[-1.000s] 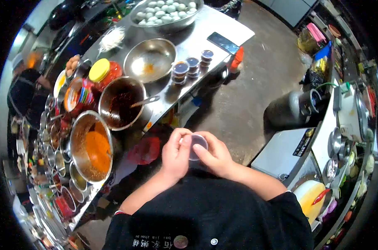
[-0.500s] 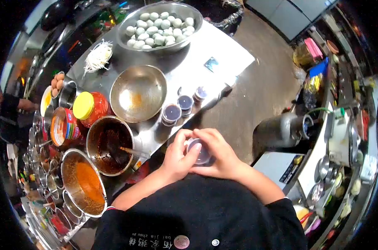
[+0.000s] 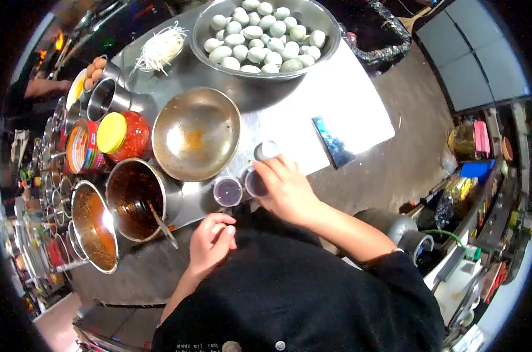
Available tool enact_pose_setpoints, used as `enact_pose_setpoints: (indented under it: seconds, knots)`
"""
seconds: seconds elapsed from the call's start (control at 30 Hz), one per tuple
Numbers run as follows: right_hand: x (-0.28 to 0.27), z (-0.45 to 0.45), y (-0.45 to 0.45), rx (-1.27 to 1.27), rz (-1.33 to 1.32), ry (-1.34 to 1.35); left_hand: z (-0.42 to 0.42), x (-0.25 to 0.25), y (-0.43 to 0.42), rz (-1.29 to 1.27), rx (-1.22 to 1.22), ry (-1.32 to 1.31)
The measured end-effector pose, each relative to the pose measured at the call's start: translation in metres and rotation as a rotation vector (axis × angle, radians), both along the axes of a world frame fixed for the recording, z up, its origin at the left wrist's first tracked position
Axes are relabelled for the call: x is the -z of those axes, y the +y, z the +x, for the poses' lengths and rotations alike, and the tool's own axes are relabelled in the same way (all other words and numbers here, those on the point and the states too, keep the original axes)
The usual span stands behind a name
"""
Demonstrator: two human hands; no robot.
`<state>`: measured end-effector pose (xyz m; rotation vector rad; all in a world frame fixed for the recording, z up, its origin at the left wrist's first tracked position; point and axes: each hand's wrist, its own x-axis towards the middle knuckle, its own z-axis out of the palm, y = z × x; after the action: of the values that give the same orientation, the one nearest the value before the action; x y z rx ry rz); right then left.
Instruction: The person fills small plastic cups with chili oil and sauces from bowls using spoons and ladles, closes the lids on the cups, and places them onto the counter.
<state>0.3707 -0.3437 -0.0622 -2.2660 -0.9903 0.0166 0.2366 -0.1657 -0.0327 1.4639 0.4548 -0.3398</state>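
At the table's front edge, my right hand (image 3: 290, 192) has its fingers closed around the side of a small clear plastic cup (image 3: 255, 184) of dark liquid. Just left of it stands a second cup (image 3: 228, 192), also with dark purplish liquid. A round clear cup or lid (image 3: 267, 150) lies behind my right fingers; which of the two I cannot tell. My left hand (image 3: 210, 242) hangs in front of my shirt, short of the table, its fingers loosely curled, thumb apart, with nothing visible in them.
A wide steel bowl (image 3: 197, 158) sits behind the cups, with a large basin (image 3: 330, 56) of pale eggs beyond. A phone (image 3: 333, 142) lies at the right edge. Leftward are a yellow-lidded jar (image 3: 112, 132), a dark sauce pot (image 3: 134, 205) with a utensil, and an orange sauce pot (image 3: 93, 234).
Both hands were together around a cup in front of my body. They have separated: the right reached forward to a cup at the table, the left dropped back leftward. The view has shifted.
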Motion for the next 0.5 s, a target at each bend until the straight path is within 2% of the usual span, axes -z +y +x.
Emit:
enact_pose_setpoints:
  seconds: [0.1, 0.27, 0.33, 0.4, 0.5]
  knots:
    - [0.005, 0.013, 0.004, -0.060, -0.095, 0.028, -0.003, -0.003, -0.013, 0.086, -0.119, -0.087]
    - [0.002, 0.025, 0.000, -0.134, -0.060, 0.007, -0.012, 0.001, -0.031, 0.110, -0.295, -0.007]
    - [0.003, 0.051, -0.011, -0.087, 0.208, 0.088, -0.014, 0.000, -0.036, 0.126, -0.369, 0.007]
    - [0.012, 0.085, -0.033, 0.057, 0.151, 0.238, -0.016, -0.002, -0.041, 0.116, -0.420, -0.001]
    - [0.039, 0.112, -0.061, 0.114, -0.191, 0.348, -0.019, -0.004, -0.046, 0.145, -0.466, 0.004]
